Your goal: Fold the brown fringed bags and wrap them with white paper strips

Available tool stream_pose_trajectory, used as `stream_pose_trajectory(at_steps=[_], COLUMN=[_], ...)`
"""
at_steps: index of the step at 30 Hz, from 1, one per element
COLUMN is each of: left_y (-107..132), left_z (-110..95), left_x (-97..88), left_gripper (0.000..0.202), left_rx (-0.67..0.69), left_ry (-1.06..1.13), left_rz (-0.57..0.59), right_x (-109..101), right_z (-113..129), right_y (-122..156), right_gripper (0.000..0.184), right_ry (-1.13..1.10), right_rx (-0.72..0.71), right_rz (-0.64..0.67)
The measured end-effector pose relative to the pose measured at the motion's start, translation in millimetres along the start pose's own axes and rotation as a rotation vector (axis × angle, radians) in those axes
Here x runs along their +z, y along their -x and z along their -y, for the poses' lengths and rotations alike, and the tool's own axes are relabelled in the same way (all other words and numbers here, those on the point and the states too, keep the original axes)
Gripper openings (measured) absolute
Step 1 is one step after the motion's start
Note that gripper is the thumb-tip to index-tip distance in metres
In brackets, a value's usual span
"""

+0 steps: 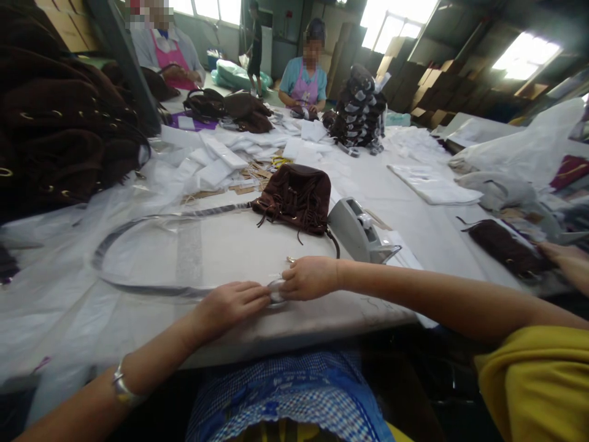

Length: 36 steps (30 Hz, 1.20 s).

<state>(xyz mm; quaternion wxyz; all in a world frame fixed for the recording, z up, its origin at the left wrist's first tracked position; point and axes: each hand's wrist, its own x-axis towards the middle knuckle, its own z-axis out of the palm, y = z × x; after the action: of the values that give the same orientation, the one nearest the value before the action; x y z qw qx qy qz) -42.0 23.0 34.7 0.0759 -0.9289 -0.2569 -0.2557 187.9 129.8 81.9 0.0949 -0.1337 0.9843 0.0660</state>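
Note:
A brown suede fringed bag (297, 196) lies on the white table (414, 215), its long strap (138, 283) looped out to the left inside clear plastic wrap. Near the front edge my left hand (230, 305) rests flat on the wrapped strap with its fingers stretched out. My right hand (308, 277) is closed in a pinch on the end of the strap wrap (277, 290), right beside the left fingertips. A grey tape dispenser (356, 230) stands just behind my right hand.
Brown bags are piled at the far left (59, 116). White folded packets (221, 159) and card tags cover the table's middle. Another brown bag (506, 248) lies at right under another person's hand (568, 261). Two people sit at the far side; a stack of bags (359, 107) stands there.

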Motion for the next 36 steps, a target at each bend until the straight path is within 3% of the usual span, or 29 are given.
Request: stream_pose_trajectory(at_steps=[4, 7, 9, 13, 16, 21, 26, 28, 31, 33, 36], left_y=[4, 6, 4, -4, -11, -20, -22, -21, -22, -23, -25], left_z=[-3, -7, -12, -25, -31, -24, -20, -25, -34, -38, -42], left_x=[6.1, 8.6, 9.4, 9.2, 6.7, 1.2, 3.3, 4.7, 4.7, 3.8, 3.0], left_gripper=[0.028, 0.020, 0.018, 0.017, 0.012, 0.007, 0.011, 0.011, 0.012, 0.013, 0.014], left_rx=[-0.198, -0.261, -0.286, -0.365, -0.437, -0.549, -0.539, -0.482, -0.384, -0.345, -0.318], left_ry=[0.137, 0.160, 0.154, 0.128, 0.120, 0.212, 0.216, 0.164, 0.082, 0.034, -0.011], left_rz=[0.040, 0.074, 0.065, 0.024, 0.070, 0.236, 0.283, 0.273, 0.269, 0.262, 0.242], right_x=[2, 6, 11, 24, 31, 38, 45, 44, 34, 25, 11], right_z=[10, 32, 50, 74, 72, 55, 59, 63, 62, 57, 49], right_y=[16, 20, 16, 2, 1, 10, 14, 13, 9, 4, -5], right_gripper=[0.031, 0.028, 0.027, 0.029, 0.024, 0.028, 0.029, 0.026, 0.021, 0.023, 0.036], right_ry=[-0.229, -0.400, -0.398, -0.298, -0.340, -0.319, -0.329, -0.423, -0.556, -0.566, -0.531], right_rx=[0.248, 0.498, 0.557, 0.631, 0.673, 0.514, 0.472, 0.533, 0.769, 0.939, 1.061], right_rz=[-0.262, -0.528, -0.610, -0.562, -0.488, -0.446, -0.551, -0.682, -0.837, -0.773, -0.504])
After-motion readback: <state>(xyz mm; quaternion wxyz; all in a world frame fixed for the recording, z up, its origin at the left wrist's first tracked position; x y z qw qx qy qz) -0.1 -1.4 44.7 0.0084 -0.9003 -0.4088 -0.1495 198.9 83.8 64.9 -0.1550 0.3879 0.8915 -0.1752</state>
